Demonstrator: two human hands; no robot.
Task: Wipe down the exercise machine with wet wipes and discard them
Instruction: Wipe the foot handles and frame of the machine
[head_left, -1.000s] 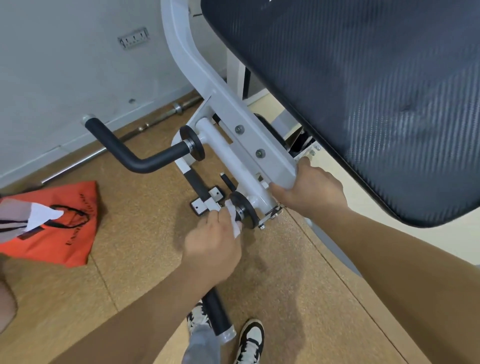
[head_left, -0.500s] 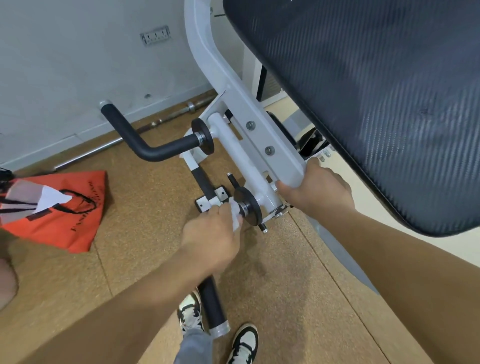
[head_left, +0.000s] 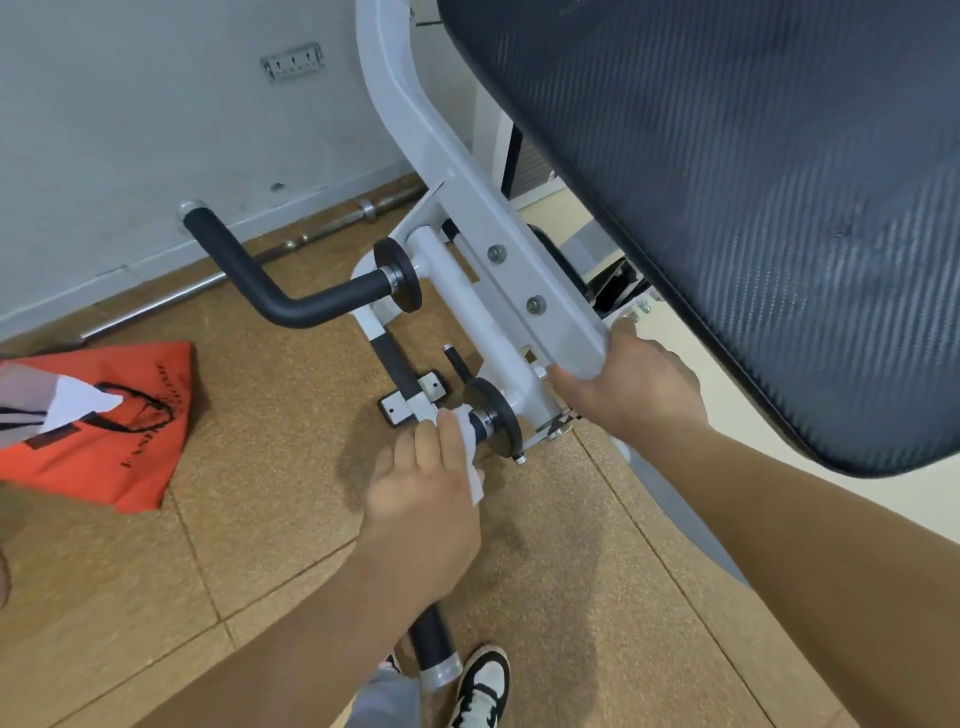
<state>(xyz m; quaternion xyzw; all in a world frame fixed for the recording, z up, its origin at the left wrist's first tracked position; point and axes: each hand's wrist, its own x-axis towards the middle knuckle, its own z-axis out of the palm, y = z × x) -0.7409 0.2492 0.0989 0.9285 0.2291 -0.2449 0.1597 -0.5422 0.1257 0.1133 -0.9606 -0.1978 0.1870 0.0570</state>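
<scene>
A person's left hand (head_left: 421, 499) curls its fingers round a crumpled white wet wipe (head_left: 470, 441), holding it against the near handlebar of a grey steel exercise machine (head_left: 498, 291), just beside a round black disc (head_left: 496, 423); the right hand (head_left: 631, 397) grips the frame's lower end, fingers wrapped beneath; an orange fabric bag (head_left: 119, 441) lies on the cork-brown tiled floor (head_left: 291, 467), well apart.

I'm looking into a gym: a grey exercise machine (head_left: 483, 228) with a big black pad (head_left: 727, 208) and foam-sleeved handle (head_left: 270, 291) fills my view, a barbell (head_left: 332, 225) lies behind it along the wall (head_left: 130, 156), and speckled cork-coloured tiles (head_left: 571, 571) run beneath it.
</scene>
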